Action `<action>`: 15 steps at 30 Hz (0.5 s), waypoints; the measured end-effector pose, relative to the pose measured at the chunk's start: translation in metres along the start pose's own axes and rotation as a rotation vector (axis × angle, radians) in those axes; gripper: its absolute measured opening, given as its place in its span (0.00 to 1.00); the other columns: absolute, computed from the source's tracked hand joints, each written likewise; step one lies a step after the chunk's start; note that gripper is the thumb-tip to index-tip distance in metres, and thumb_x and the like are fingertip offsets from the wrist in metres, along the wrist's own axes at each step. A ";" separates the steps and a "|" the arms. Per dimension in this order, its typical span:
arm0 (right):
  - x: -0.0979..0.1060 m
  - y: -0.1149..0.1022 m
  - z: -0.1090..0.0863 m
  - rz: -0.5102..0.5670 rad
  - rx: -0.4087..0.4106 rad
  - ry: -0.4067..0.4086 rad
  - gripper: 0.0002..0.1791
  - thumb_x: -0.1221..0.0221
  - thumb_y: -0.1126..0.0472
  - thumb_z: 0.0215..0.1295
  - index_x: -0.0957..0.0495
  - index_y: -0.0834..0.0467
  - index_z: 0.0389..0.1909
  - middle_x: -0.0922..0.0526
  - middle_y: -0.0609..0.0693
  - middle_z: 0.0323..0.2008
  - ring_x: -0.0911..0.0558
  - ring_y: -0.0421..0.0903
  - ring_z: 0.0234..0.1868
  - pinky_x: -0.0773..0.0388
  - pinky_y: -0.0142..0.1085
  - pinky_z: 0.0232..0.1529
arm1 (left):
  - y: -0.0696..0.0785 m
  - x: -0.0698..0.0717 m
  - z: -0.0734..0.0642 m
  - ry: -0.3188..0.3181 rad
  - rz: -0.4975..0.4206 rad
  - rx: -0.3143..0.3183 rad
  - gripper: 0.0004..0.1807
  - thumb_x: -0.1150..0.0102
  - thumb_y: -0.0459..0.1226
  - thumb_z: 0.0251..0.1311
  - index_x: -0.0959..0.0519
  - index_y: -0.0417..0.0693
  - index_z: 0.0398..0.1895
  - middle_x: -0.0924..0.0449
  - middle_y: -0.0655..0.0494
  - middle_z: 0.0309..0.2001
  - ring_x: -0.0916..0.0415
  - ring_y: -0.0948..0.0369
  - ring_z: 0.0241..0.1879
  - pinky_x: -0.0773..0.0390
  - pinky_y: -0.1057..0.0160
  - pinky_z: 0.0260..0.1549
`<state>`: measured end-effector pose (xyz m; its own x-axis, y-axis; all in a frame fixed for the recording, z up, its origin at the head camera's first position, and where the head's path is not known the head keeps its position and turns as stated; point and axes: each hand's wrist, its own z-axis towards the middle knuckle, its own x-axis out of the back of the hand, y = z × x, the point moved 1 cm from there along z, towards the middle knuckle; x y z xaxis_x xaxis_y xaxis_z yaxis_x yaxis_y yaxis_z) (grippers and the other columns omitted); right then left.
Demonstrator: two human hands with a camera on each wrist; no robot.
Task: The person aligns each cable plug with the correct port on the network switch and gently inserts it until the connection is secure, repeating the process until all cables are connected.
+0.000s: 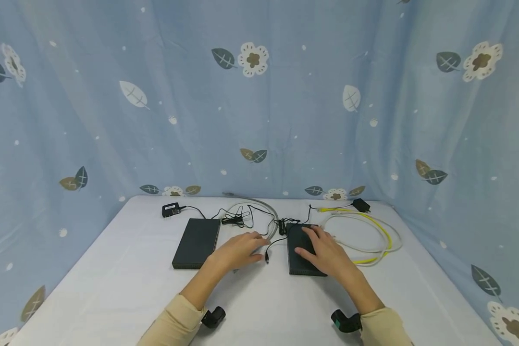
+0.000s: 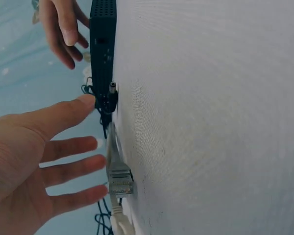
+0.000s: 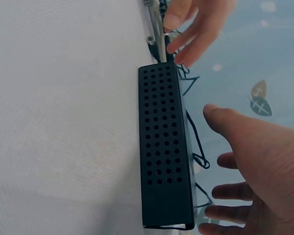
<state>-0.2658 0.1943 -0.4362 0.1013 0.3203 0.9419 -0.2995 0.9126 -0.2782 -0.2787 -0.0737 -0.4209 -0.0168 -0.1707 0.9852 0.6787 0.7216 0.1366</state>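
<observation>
My right hand hovers with spread fingers over a flat black network switch; in the right wrist view a gap shows between the hand and the switch's perforated side. Left of it, my left hand is held palm inward, fingers apart, nothing gripped. Close by its fingertips in the left wrist view lies the clear plug of a grey network cable. A black barrel power plug rests on the table between the hands. Part of the grey cable is hidden beneath the left hand.
A second black switch lies to the left. Behind are a power adapter, another adapter and bundled black cords. White and yellow network cables loop at the right. A patterned blue curtain surrounds the table.
</observation>
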 end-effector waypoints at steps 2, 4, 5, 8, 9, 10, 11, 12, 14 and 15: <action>0.001 0.000 -0.001 -0.004 -0.008 -0.015 0.41 0.45 0.33 0.65 0.36 0.52 0.72 0.36 0.62 0.70 0.33 0.66 0.68 0.28 0.64 0.56 | 0.002 0.000 0.002 -0.007 0.018 -0.007 0.22 0.38 0.45 0.64 0.22 0.56 0.62 0.21 0.57 0.57 0.22 0.59 0.55 0.21 0.58 0.52; -0.001 0.000 -0.001 -0.014 -0.005 -0.024 0.41 0.46 0.32 0.65 0.36 0.52 0.72 0.35 0.62 0.70 0.32 0.66 0.68 0.28 0.64 0.56 | 0.004 0.001 0.003 -0.020 0.032 -0.011 0.22 0.37 0.44 0.64 0.22 0.57 0.61 0.20 0.58 0.55 0.21 0.60 0.53 0.20 0.60 0.51; -0.002 0.000 -0.001 -0.015 -0.002 -0.028 0.41 0.46 0.32 0.64 0.36 0.52 0.72 0.34 0.62 0.69 0.32 0.66 0.68 0.27 0.64 0.55 | 0.005 0.001 0.004 -0.028 0.043 -0.011 0.21 0.37 0.44 0.64 0.21 0.58 0.61 0.19 0.59 0.54 0.21 0.61 0.51 0.20 0.61 0.50; -0.005 0.000 -0.002 -0.005 0.011 -0.038 0.41 0.45 0.32 0.64 0.36 0.51 0.72 0.32 0.61 0.68 0.30 0.65 0.67 0.26 0.63 0.54 | 0.007 0.001 0.005 -0.055 0.064 -0.013 0.21 0.37 0.43 0.63 0.20 0.58 0.60 0.19 0.59 0.51 0.21 0.63 0.48 0.20 0.64 0.48; -0.006 -0.001 -0.002 -0.003 0.015 -0.042 0.42 0.45 0.32 0.64 0.37 0.51 0.72 0.31 0.61 0.67 0.29 0.64 0.67 0.26 0.63 0.54 | 0.008 0.001 0.006 -0.060 0.079 -0.016 0.20 0.36 0.43 0.63 0.20 0.59 0.59 0.18 0.58 0.51 0.21 0.63 0.47 0.20 0.64 0.47; -0.006 -0.001 -0.002 0.000 0.015 -0.046 0.42 0.44 0.32 0.64 0.38 0.51 0.73 0.31 0.61 0.67 0.29 0.64 0.66 0.26 0.63 0.54 | 0.009 0.001 0.007 -0.064 0.093 -0.020 0.20 0.36 0.43 0.62 0.19 0.59 0.58 0.18 0.58 0.50 0.20 0.63 0.47 0.20 0.64 0.47; -0.005 -0.002 -0.003 0.001 0.015 -0.048 0.42 0.44 0.32 0.64 0.38 0.51 0.73 0.30 0.62 0.67 0.29 0.64 0.66 0.26 0.63 0.54 | 0.009 0.000 0.007 -0.067 0.112 -0.027 0.19 0.36 0.43 0.62 0.19 0.60 0.58 0.18 0.59 0.50 0.20 0.63 0.47 0.20 0.65 0.47; -0.004 -0.003 -0.003 -0.002 0.015 -0.051 0.42 0.44 0.33 0.64 0.38 0.51 0.73 0.30 0.62 0.67 0.29 0.64 0.66 0.26 0.62 0.54 | 0.011 0.000 0.008 -0.068 0.126 -0.035 0.19 0.36 0.43 0.62 0.18 0.60 0.57 0.18 0.59 0.50 0.20 0.62 0.48 0.20 0.64 0.48; -0.002 -0.003 -0.003 -0.014 0.013 -0.057 0.42 0.44 0.33 0.64 0.39 0.50 0.73 0.30 0.62 0.67 0.29 0.63 0.66 0.26 0.62 0.55 | 0.013 0.000 0.010 -0.064 0.153 -0.054 0.18 0.35 0.42 0.62 0.18 0.60 0.56 0.17 0.60 0.50 0.21 0.61 0.49 0.21 0.64 0.50; -0.001 -0.004 -0.003 -0.020 0.014 -0.060 0.42 0.44 0.33 0.64 0.39 0.51 0.73 0.30 0.62 0.67 0.29 0.63 0.66 0.26 0.62 0.55 | 0.015 0.000 0.011 -0.059 0.163 -0.062 0.18 0.35 0.42 0.61 0.18 0.61 0.56 0.17 0.60 0.50 0.21 0.61 0.50 0.21 0.64 0.51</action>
<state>-0.2617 0.1916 -0.4365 0.0501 0.2858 0.9570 -0.3110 0.9150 -0.2570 -0.2768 -0.0554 -0.4179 0.0553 -0.0141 0.9984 0.7198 0.6935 -0.0301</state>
